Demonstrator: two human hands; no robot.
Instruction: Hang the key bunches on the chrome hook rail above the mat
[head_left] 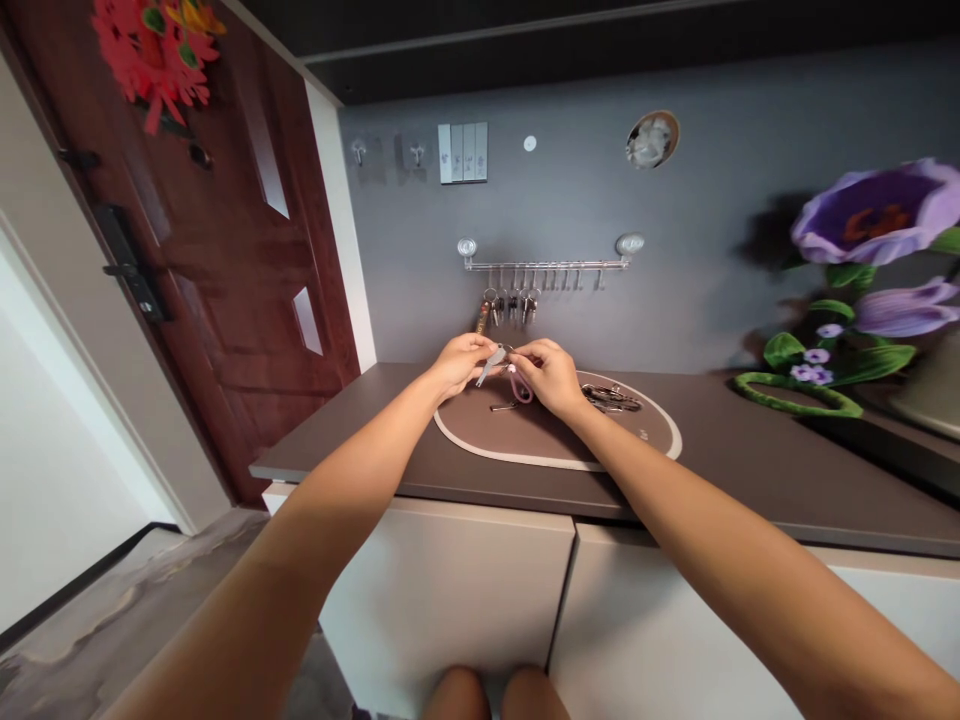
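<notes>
My left hand (463, 362) is closed on a silver key (490, 366), pinched between thumb and finger above an oval brown mat (517, 440) with a pale rim. Close against it, my right hand (546, 370) pinches the key ring (508, 349). A pink loop strap (521, 388) dangles below my right fingers. Another small key (504, 407) is near the mat's surface under my hands; whether it hangs or lies there I cannot tell. Right of my right hand, a heap of keys and rings (611, 398) lies on the mat, partly hidden by my wrist.
On the wall behind, a clear hook rail (547, 266) carries several bunches of keys (512, 306) on its left hooks. Purple fabric flowers (877, 225) stand at the right of the dark countertop (750, 470). A dark red door (225, 230) is at left, white cabinet doors (465, 580) below.
</notes>
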